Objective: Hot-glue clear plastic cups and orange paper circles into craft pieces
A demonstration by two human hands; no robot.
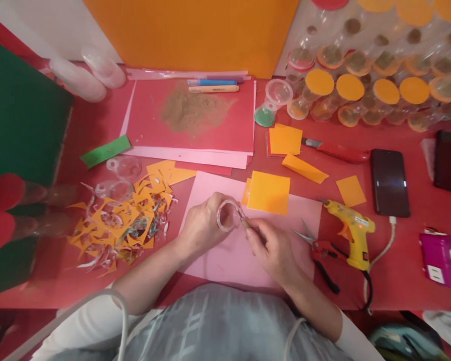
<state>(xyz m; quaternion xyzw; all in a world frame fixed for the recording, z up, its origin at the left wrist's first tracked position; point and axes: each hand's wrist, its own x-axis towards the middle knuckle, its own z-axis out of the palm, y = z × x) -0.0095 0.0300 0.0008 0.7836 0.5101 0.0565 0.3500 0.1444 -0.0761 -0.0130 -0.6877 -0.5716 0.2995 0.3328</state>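
My left hand [206, 220] is closed round a clear plastic bottle piece [228, 215], its round open rim tipped up towards me. In my right hand [272, 243] is a small knife-like tool [243, 220] with a metal tip and brownish handle, pinched between thumb and fingers. The tip meets the right side of the rim. Both hands are above a pink sheet [218, 260]. Just beyond them lies an orange paper square [269, 193]. Red-handled pruning shears [319, 245] lie to the right of my right hand.
Orange and clear scraps [128, 220] are heaped at left. A yellow glue gun [355, 233], a phone [390, 183] and a red utility knife [342, 151] lie at right. Several bottle-piece shapes [349, 87] stand at back right. Brown powder [191, 108] covers a red sheet.
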